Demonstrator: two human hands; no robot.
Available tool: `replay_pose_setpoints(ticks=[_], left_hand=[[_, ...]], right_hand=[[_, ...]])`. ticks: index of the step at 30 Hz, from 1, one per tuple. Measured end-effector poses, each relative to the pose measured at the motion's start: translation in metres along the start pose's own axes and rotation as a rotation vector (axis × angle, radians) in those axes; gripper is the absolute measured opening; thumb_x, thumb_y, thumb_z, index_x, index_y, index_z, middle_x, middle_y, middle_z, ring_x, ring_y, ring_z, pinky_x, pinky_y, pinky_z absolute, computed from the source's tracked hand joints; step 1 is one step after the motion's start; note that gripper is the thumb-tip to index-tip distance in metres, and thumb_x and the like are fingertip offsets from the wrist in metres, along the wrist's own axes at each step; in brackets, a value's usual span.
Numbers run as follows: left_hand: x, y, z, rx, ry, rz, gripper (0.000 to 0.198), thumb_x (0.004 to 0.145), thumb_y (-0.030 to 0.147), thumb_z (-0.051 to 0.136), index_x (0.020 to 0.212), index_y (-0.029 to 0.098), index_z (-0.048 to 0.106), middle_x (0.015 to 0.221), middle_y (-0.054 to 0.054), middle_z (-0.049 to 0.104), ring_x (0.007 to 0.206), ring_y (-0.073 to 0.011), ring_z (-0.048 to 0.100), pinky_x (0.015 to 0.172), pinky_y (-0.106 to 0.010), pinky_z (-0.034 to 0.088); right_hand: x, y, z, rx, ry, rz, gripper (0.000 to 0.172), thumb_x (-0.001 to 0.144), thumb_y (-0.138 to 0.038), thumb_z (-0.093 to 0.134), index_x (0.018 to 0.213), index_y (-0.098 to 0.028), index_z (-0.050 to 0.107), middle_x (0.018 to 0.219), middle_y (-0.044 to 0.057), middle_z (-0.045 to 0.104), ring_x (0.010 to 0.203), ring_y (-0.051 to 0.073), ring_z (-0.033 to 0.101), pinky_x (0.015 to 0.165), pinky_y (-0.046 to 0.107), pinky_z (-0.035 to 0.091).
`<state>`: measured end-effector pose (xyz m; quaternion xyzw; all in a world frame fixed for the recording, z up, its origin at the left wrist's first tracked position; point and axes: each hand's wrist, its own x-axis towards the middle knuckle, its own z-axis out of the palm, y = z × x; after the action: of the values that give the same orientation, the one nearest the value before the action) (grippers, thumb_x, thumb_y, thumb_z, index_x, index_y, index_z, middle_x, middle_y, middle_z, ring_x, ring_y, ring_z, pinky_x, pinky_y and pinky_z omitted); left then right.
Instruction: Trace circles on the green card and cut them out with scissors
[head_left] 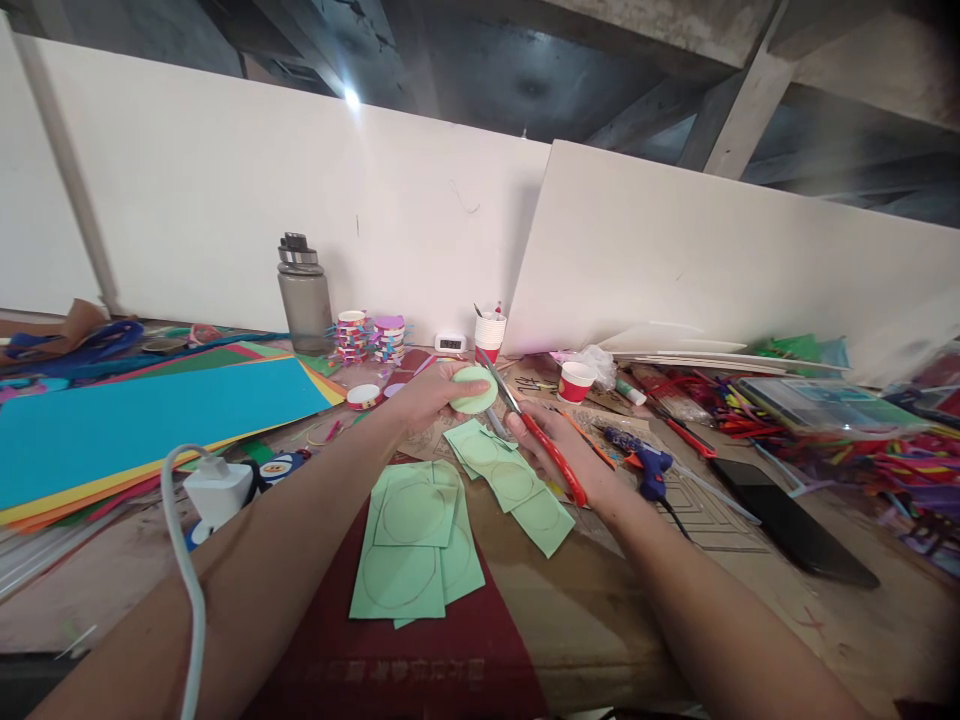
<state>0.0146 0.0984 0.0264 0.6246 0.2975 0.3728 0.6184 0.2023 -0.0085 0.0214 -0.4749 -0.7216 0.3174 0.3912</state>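
Pinched in my left hand (433, 393) is a round green paper disc (474, 390), held up above the table. My right hand (559, 445) grips red-handled scissors (536, 430), whose blades point up and left at the disc's right edge. I cannot tell whether the blades touch the paper. Below my hands lie green paper squares (409, 545) with drawn circles, overlapping on a dark red sheet. More green paper pieces (514, 485), some marked with circles, lie just under the scissors.
Coloured paper sheets (165, 415) and a white plug (217, 490) with its cable are on the left. A grey bottle (304, 295), stacked paper cups (490, 335) and a small clock (450, 344) stand behind. To the right are a blue glue gun (641, 460) and a black phone (787, 520).
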Motion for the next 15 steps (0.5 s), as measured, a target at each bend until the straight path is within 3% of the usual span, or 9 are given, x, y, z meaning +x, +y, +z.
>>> replay_pose_setpoints(ticks=[5,8,11,15], left_hand=[[-0.002,0.000,0.002,-0.006,-0.027,0.004,0.039,0.062,0.040,0.087,0.083,0.014,0.068,0.067,-0.002,0.061,0.052,-0.0079,0.049,0.040,-0.016,0.031],[-0.003,0.000,0.005,-0.055,-0.009,-0.025,0.037,0.062,0.038,0.087,0.080,0.012,0.068,0.065,-0.002,0.059,0.050,-0.0065,0.047,0.039,-0.016,0.028],[-0.001,0.000,0.006,-0.116,0.131,-0.027,0.036,0.064,0.033,0.086,0.087,0.012,0.069,0.071,-0.003,0.062,0.054,-0.0074,0.051,0.039,-0.015,0.029],[0.005,-0.004,0.001,-0.196,0.331,-0.043,0.029,0.068,0.021,0.080,0.092,0.013,0.065,0.079,-0.005,0.067,0.058,-0.0106,0.059,0.041,-0.016,0.038]], right_hand=[[0.000,0.009,0.000,-0.033,0.028,-0.025,0.041,0.093,-0.059,0.049,0.077,-0.021,0.049,0.059,-0.005,0.042,0.050,0.010,0.038,0.048,0.024,0.034],[0.006,0.018,-0.006,-0.097,0.067,-0.013,0.042,0.094,-0.060,0.046,0.078,-0.021,0.053,0.059,-0.003,0.049,0.051,0.012,0.045,0.050,0.025,0.038],[0.014,0.029,-0.015,-0.343,0.138,0.086,0.041,0.094,-0.057,0.047,0.091,-0.019,0.063,0.073,0.004,0.065,0.065,0.018,0.059,0.060,0.027,0.044],[0.020,0.041,-0.020,-0.794,0.092,0.339,0.034,0.094,-0.035,0.051,0.119,-0.015,0.064,0.103,0.014,0.073,0.090,0.025,0.068,0.072,0.030,0.046]])
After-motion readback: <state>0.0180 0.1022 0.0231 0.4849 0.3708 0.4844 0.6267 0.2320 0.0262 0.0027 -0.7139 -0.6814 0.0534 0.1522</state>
